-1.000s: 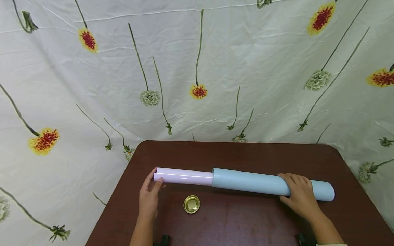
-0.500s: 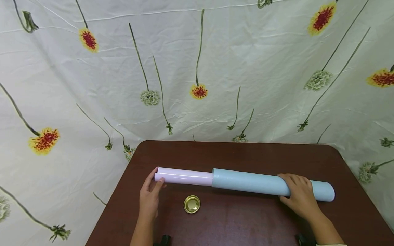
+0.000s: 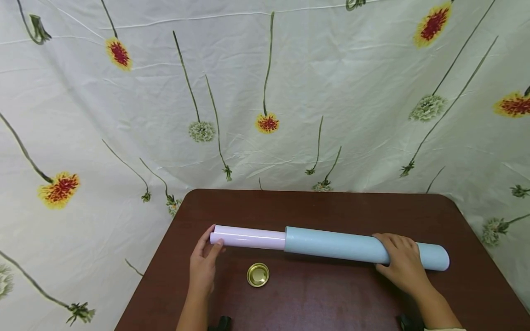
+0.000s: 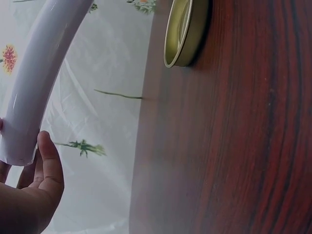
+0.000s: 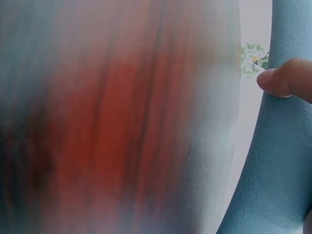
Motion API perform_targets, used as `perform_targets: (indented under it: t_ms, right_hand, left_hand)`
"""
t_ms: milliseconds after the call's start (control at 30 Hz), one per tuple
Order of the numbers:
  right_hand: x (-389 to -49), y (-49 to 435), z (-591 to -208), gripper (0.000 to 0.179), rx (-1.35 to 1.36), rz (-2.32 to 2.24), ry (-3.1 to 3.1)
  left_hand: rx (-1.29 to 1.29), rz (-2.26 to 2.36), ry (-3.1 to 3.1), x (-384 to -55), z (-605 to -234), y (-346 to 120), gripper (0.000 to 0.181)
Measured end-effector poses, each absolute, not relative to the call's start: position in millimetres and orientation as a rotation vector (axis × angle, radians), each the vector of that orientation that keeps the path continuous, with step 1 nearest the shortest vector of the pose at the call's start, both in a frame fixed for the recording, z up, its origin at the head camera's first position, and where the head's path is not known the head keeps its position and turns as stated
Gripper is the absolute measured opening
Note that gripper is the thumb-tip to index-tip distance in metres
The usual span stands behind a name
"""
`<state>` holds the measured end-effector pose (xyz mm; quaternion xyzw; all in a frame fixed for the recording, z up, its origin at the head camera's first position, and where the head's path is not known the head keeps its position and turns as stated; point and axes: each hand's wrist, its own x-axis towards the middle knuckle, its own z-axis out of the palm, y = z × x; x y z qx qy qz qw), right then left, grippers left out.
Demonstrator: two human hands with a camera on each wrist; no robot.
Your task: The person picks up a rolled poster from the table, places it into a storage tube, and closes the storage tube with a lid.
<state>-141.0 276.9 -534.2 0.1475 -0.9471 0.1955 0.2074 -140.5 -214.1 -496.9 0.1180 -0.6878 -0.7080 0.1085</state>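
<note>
A glossy lavender tube (image 3: 248, 237) runs into the left end of a wider light blue tube (image 3: 331, 243); its inner part is hidden there. My left hand (image 3: 203, 266) holds the lavender tube's outer end, thumb at the front and fingers behind. In the left wrist view that hand (image 4: 36, 187) is at the lavender tube's lower end (image 4: 29, 112). Over the blue tube, toward its right end, my right hand (image 3: 401, 262) grips with fingers across the top and thumb on the near side. The right wrist view has the right thumb (image 5: 285, 80) pressed on the textured blue surface (image 5: 273, 161).
A small round gold tin or lid (image 3: 258, 275) lies on the dark brown table (image 3: 323, 299), on the near side of the lavender tube. Behind the table hangs a pale floral cloth (image 3: 290, 82). Dark objects (image 3: 223, 323) show at the bottom edge near the wrists.
My left hand has shifted slightly right with the lavender tube, and a little less of it shows outside the blue tube. The right hand and the gold tin stay nearly still.
</note>
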Motion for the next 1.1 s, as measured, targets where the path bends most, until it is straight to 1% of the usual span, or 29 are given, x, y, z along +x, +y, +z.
perform_targets:
  t_ms: [767, 1100]
  right_hand:
    - [-140.5, 271.5, -535.3, 0.088, 0.407, 0.557, -2.639]
    - [-141.1, 269.4, -533.7, 0.087, 0.405, 0.554, -2.641]
  left_hand:
    - [0.336, -2.108, -2.016, -142.7, -500.6, -210.9, 0.052]
    - [0.278, -2.117, -1.996, -143.2, -499.8, -207.1, 0.053]
